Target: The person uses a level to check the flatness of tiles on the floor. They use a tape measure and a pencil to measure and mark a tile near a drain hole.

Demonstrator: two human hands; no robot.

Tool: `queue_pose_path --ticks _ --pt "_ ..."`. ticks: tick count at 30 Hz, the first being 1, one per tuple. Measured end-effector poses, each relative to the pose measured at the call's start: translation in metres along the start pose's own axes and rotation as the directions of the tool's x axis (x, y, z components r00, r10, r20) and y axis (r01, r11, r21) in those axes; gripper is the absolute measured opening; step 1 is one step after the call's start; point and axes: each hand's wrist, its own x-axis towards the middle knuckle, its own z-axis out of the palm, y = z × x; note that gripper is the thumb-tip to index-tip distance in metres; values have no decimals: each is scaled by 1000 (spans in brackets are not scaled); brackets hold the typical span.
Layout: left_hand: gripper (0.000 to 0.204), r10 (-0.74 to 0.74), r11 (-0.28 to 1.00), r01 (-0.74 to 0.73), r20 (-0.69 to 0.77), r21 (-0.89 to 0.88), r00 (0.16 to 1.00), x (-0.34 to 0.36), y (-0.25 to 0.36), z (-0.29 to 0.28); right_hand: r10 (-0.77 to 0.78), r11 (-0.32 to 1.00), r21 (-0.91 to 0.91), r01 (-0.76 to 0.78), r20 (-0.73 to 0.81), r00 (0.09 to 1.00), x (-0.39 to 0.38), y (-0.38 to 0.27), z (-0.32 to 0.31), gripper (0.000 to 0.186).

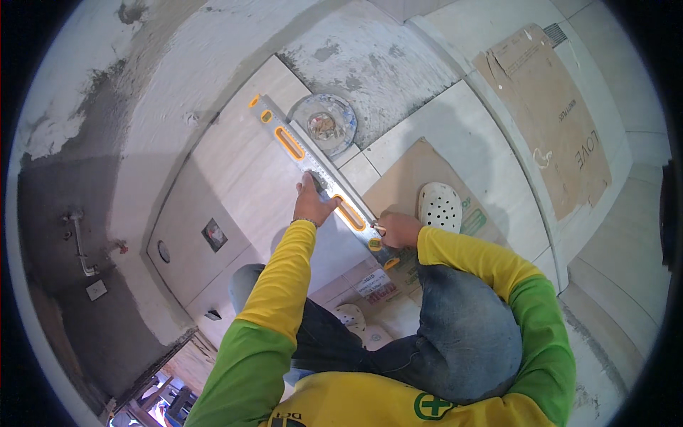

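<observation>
A long silver spirit level (273, 122) with yellow-orange slot rims and end caps lies slantwise across a large pale tile (235, 135). My left hand (313, 202) grips its middle, thumb and forefinger apart on the metal. Close to the level's near right end, my right hand (400, 230) is closed around a thin pencil-like stick (379, 228), its tip at the level's edge. What the stick is exactly cannot be made out. Beyond the level, a round clear lid-like disc (344, 112) with brownish matter in its middle rests by the tile edge.
Flattened cardboard (400, 174) lies under my shoe (440, 206); another cardboard sheet (555, 121) covers the raised ledge at the right. Rough cement (384, 53) shows at the back. The left wall has a metal pipe (80, 245) and a square cutout (214, 235).
</observation>
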Motion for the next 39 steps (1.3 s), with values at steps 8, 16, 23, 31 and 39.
queue_pose_path --ticks 8,16,23,31,39 --pt "115 -9 1000 8 -41 -29 999 -2 -6 3 30 1000 -6 -29 68 997 -1 -13 -14 29" --pt "112 -1 998 0 -28 -61 1000 -5 0 0 24 999 -41 -22 52 998 0 -8 -6 31" --pt "112 7 998 -7 0 -60 1000 -2 -5 1 8 1000 1 -8 16 1000 -3 -12 -7 28" --pt "121 -30 999 31 56 -16 998 -3 2 -2 -21 1000 -12 21 26 999 -2 -7 -7 29" --pt "124 -47 998 42 101 46 994 0 3 -2 57 998 27 -58 56 997 -4 -9 -8 39"
